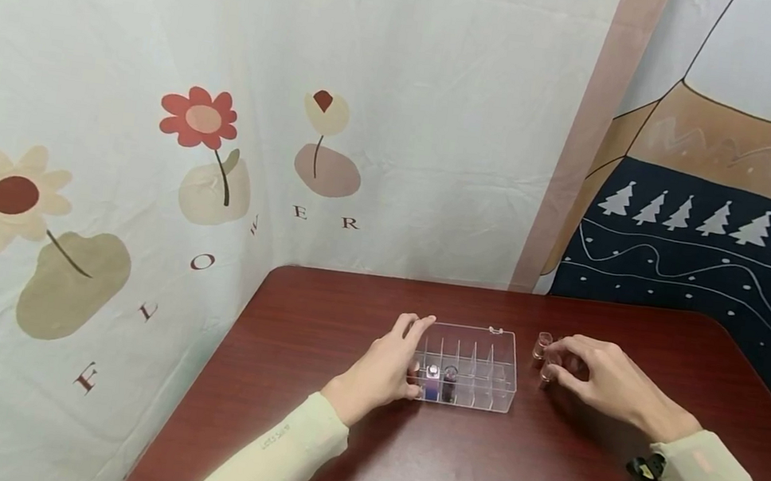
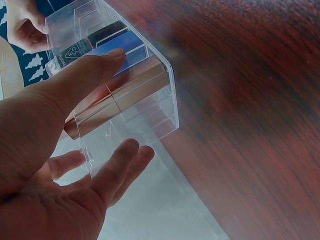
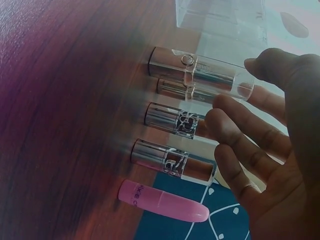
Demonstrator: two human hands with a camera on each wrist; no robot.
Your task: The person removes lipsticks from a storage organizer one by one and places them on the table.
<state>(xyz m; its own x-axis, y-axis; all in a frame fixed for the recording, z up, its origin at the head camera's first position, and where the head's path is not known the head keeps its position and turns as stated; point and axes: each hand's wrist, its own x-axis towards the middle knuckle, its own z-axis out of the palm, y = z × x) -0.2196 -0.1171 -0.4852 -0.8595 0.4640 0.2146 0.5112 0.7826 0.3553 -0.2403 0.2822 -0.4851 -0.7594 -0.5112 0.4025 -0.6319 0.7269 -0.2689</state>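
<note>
A clear divided box point(image 1: 503, 375) stands on the table, with my left hand point(image 1: 379, 362) holding its left end, thumb at the front and fingers over the back edge. Inside the box are a rose-gold tube point(image 2: 125, 96), a blue-purple one point(image 1: 432, 385) and a black one point(image 1: 449, 386). Right of the box, my right hand point(image 1: 603, 375) pinches the top of a clear-capped lipstick tube point(image 3: 200, 71) between thumb and index finger. The tube stands upright. Two similar silver-based tubes point(image 3: 172, 162) and a pink lipstick point(image 3: 164, 201) stand beside it, near my other fingers.
The dark red wooden table point(image 1: 346, 444) meets a pale flower-printed cloth point(image 1: 429, 117) at the back. A dark cloth with white trees point(image 1: 707, 264) hangs at the right. Several compartments show in the box's right part. One more tube stands behind the pinched one.
</note>
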